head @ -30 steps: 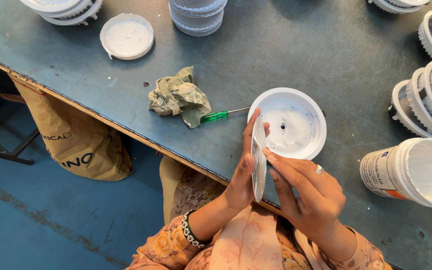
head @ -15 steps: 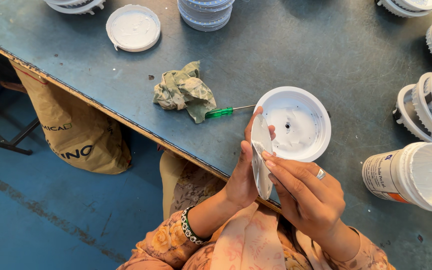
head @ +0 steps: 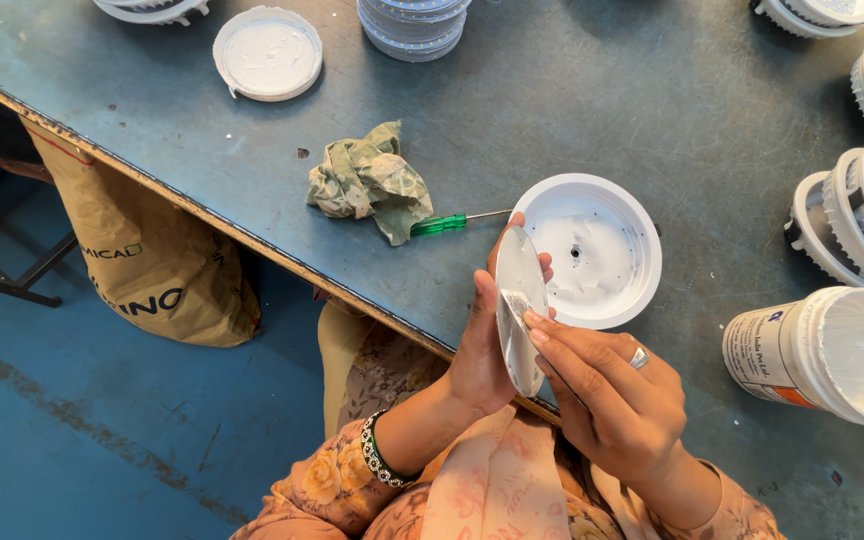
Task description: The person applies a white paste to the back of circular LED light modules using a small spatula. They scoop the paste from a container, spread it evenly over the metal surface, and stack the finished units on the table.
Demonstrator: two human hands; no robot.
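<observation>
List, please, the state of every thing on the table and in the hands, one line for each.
Thin disc: held on edge in the left hand.
Right hand: fingers touching the disc's face.
Round white housing: lying open side up on the table.
Screwdriver: lying flat, untouched.
Green rag: crumpled.
White tub: on its side.
Flat white lid: lying alone.

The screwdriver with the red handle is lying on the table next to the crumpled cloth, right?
Not quite: the screwdriver has a green handle, not red. The head view shows it lying on the table next to the crumpled cloth.
</observation>
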